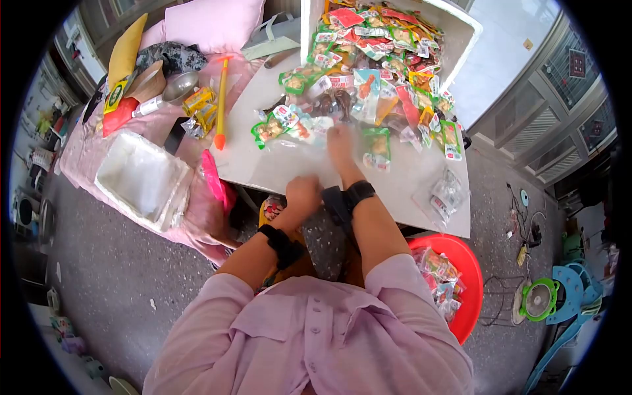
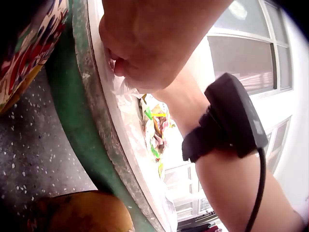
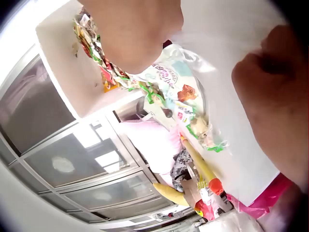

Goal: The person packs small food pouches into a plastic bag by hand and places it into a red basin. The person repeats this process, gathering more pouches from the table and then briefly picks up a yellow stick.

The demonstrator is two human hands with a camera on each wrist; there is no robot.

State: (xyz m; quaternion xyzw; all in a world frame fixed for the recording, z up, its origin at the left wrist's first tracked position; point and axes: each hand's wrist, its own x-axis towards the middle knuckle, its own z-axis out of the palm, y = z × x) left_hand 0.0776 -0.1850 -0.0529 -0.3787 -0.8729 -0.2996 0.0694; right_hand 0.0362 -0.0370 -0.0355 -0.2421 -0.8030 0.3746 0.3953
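My left hand (image 1: 304, 192) is curled at the table's front edge. Clear plastic (image 2: 126, 89) shows at its fingertips in the left wrist view, and it pinches that film. Just beyond, my right hand (image 1: 341, 148), blurred in the head view, is over the tabletop and grips the clear bag. In the right wrist view a printed plastic bag (image 3: 178, 79) with pale blue areas and a food picture spreads beside the right hand (image 3: 135, 36). A green-edged packet (image 1: 376, 146) lies right of that hand; another green-edged packet (image 1: 268, 130) lies to its left.
A white foam box (image 1: 461, 39) heaped with packets stands at the table's back. Clear plastic bags (image 1: 447, 195) lie at the right. Below is a red basin (image 1: 473, 296) holding packets. An empty-looking foam tray (image 1: 141, 174) and a yellow stick (image 1: 222, 99) lie on the pink-covered surface leftward.
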